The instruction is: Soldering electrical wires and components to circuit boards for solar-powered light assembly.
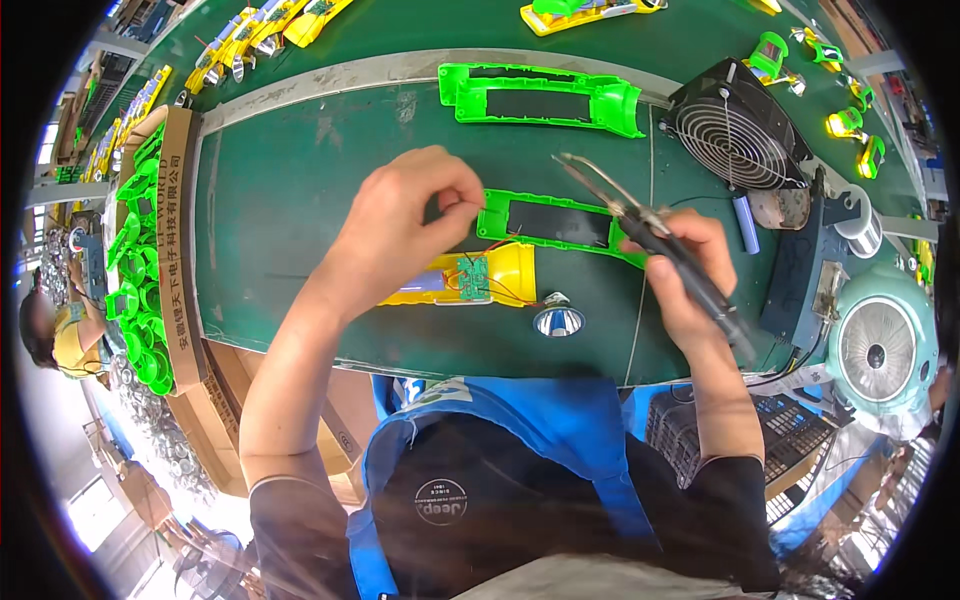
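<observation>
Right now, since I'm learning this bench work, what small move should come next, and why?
Probably bring the tip of the soldering iron toward the left end of the green case. The right hand holds the iron with its tip off the case, while the left hand is pinched by that end; whatever it may hold is too small to tell.

Looks like a factory assembly workshop to me. Soldering iron [700, 285], wire spool [863, 230], cardboard box [181, 235] crammed with green shells [126, 300], rows of half-built yellow housings [312, 24].
</observation>
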A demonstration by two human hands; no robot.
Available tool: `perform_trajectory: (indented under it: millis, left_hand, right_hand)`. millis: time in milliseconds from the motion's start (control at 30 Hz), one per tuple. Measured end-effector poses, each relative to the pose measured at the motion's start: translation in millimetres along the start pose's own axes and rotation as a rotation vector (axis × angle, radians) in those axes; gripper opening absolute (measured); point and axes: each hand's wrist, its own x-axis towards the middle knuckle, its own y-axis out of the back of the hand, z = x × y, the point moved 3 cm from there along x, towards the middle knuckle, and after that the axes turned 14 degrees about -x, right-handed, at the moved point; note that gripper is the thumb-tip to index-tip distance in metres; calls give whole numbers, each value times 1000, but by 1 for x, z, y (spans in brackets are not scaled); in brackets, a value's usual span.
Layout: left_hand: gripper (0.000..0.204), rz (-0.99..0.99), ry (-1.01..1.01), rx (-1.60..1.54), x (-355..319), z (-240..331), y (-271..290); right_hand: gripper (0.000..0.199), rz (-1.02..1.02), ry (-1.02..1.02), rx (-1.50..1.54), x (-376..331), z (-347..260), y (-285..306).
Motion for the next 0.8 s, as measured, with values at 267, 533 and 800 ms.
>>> perform_trajectory:
  millis: [267, 533, 800]
  left_hand:
    - [11, -340, -390, 459, 24, -1, -20]
    - [11, -363, -388, 471, 27, -3, -19]
    - [10, -341, -412, 453, 28, -4, -20]
  right_hand:
    - [25, -182, -568, 166, 19, 8, 3]
    - [23, -178, -576, 144, 23, 8, 1]
    - [15, -287, -530, 136, 24, 8, -1]
